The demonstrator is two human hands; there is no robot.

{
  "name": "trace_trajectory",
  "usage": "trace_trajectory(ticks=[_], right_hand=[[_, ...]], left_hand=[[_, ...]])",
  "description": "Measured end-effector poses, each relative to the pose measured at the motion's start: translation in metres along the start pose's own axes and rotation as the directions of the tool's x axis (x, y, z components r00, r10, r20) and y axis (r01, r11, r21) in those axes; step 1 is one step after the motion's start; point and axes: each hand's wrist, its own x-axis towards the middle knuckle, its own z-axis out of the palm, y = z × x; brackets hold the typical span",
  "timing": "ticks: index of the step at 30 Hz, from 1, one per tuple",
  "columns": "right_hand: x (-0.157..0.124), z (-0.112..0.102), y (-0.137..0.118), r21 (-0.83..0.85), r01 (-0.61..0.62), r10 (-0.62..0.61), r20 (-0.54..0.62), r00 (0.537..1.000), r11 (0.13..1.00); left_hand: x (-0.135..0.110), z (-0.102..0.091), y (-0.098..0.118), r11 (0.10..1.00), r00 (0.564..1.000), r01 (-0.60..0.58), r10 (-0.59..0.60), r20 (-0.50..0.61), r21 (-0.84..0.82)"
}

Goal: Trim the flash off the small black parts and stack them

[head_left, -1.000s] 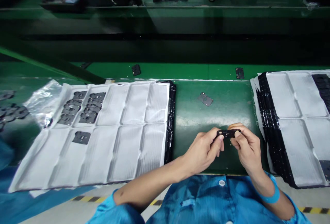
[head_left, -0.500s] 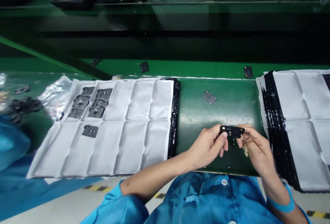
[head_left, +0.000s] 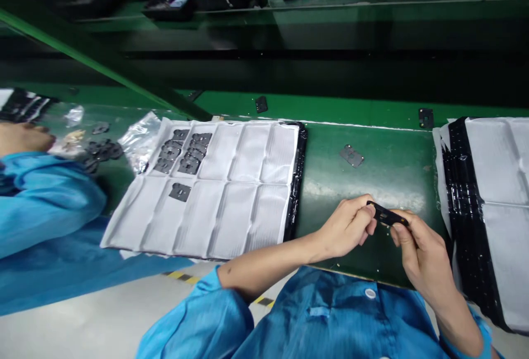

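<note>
A small black plastic plate [head_left: 387, 215] with cut-outs is held tilted above the green bench. My left hand [head_left: 349, 224] pinches its left end between thumb and fingers. At its right end, my right hand [head_left: 419, 243] grips it the same way, with the fingertips partly hidden behind it. Beyond my hands, a similar grey-black plate [head_left: 351, 156] lies flat on the bench [head_left: 326, 188]. To the left, a white-lined compartment tray [head_left: 231, 215] holds several such plates [head_left: 190, 160] in its left compartments.
Another stack of trays [head_left: 504, 171] stands at the right. Two more plates lie along the back ledge, one being the plate [head_left: 425, 118]. At far left are a co-worker's sleeve [head_left: 45, 199], a plastic bag [head_left: 140, 138] and loose black parts [head_left: 103, 151]. A green post [head_left: 115, 72] slants across.
The view has shifted left, bringing in a co-worker's hand. The black plate has tilted, its right end now lower. The tan bit hanging below my right hand no longer shows.
</note>
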Motion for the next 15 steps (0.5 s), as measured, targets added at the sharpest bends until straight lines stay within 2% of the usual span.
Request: trace_trajectory(ticks=[6, 15], right_hand=[[0.001, 0.003, 0.002, 0.002, 0.011, -0.011, 0.010, 1.000, 1.000], [0.002, 0.006, 0.001, 0.022, 0.035, -0.035, 0.001, 0.999, 0.999]], left_hand=[[0.000, -0.001, 0.000, 1.000, 1.000, 0.003, -0.003, -0.001, -0.011], [0.006, -0.001, -0.013, 0.996, 0.995, -0.086, 0.087, -0.044, 0.028]])
